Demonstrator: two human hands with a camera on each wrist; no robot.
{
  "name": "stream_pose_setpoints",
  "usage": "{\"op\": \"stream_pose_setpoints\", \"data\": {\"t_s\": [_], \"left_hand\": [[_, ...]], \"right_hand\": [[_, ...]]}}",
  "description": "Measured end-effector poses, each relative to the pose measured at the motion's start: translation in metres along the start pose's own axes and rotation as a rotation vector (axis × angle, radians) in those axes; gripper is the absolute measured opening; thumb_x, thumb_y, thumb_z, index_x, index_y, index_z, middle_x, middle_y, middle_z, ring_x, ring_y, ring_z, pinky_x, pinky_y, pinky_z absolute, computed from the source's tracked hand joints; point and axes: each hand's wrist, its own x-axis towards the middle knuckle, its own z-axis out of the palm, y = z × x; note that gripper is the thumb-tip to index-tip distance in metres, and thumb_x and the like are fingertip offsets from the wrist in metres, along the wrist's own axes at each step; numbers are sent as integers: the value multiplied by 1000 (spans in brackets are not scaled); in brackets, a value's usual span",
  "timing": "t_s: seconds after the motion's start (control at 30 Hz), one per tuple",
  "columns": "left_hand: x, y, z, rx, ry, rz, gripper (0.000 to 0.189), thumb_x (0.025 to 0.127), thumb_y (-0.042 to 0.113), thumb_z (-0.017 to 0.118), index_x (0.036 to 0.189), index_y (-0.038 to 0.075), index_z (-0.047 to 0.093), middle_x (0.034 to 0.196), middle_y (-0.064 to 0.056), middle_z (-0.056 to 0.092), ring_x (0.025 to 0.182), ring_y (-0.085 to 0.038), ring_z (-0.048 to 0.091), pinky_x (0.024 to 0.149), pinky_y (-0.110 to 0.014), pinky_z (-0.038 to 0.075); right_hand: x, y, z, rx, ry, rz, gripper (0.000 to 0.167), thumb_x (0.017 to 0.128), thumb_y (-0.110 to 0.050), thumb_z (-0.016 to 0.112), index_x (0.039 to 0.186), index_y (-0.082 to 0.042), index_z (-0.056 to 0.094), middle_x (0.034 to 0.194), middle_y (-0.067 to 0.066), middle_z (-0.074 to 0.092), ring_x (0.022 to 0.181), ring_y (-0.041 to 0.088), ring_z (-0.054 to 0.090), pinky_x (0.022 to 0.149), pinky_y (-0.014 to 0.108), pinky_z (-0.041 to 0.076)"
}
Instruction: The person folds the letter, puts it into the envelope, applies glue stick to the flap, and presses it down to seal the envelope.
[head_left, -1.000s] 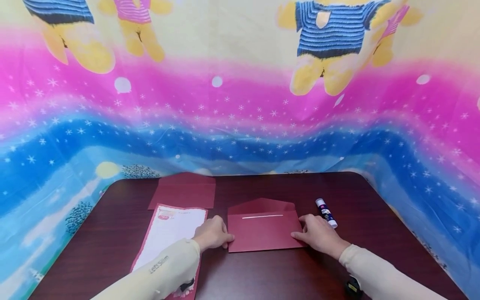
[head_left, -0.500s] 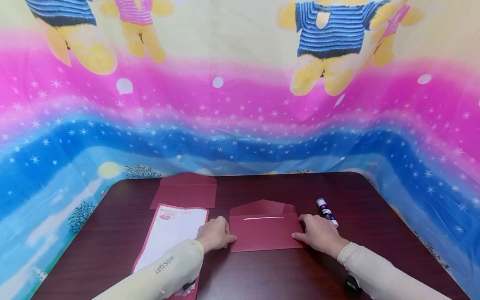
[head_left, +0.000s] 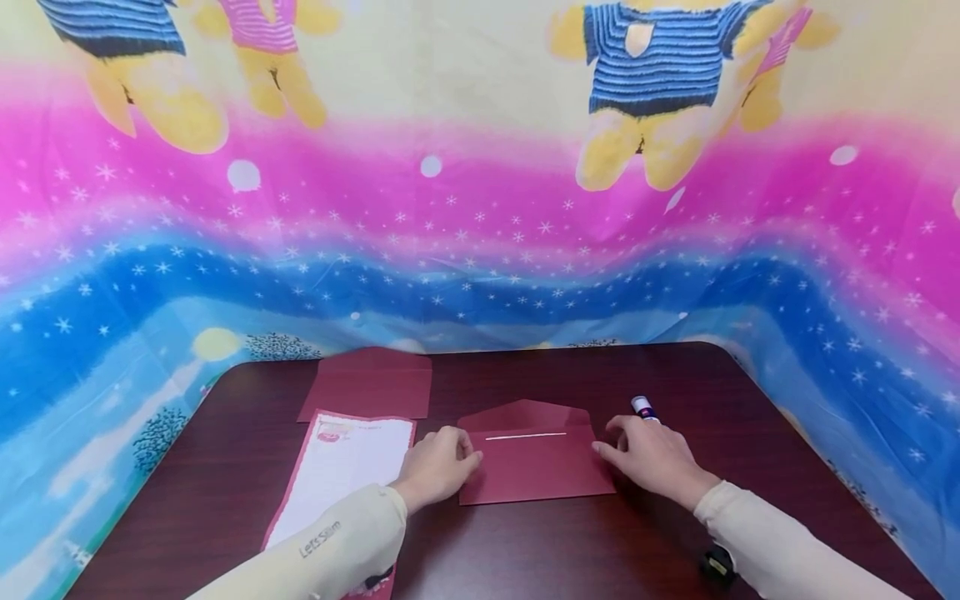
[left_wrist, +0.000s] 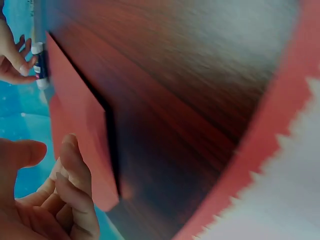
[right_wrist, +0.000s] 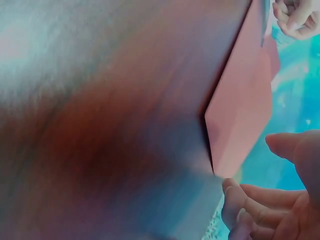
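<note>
Dark wood desk spreads before you. Your left hand and right hand have just let go of the near red envelope, fingers loose and empty, so it lies unheld between them, flap open. Beyond, a glue stick peeks past; farther left, another envelope.

The head view looks forward and down over the worktop, from far enough back to take in most of it and the cloth behind. The left wrist view, close in and turned sideways, faces past the left hand along the nearer envelope toward the right hand; the right wrist view, equally close and sideways, faces back, all three sharing that envelope and both hands.
</note>
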Motion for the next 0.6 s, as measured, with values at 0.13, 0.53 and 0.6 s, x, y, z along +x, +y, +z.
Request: {"op": "stream_pose_setpoints", "data": {"t_s": [0.13,0.53,0.6], "left_hand": [[0,10,3,-20,-11,20,14,93,29,69,84,19,66,62,8,58,56,-10,53,55,-31,42],[-4,32,24,-62,-41,76,12,93,28,69,86,18,68,63,9,57,56,-8,52,56,-31,41],[-7,34,27,-68,-48,89,12,93,27,69,85,19,67,62,10,56,56,-7,51,55,-30,41]], "right_hand": [[-2,7,-11,8,36,0,42,91,-41,73,115,-8,71,75,-4,65,60,10,54,52,30,42],[3,44,-22,-25,119,22,44,90,-36,73,117,-2,67,86,7,70,63,14,54,49,31,41],[4,49,-22,-26,116,38,46,90,-35,74,119,0,65,89,9,71,64,15,54,49,31,42]]}}
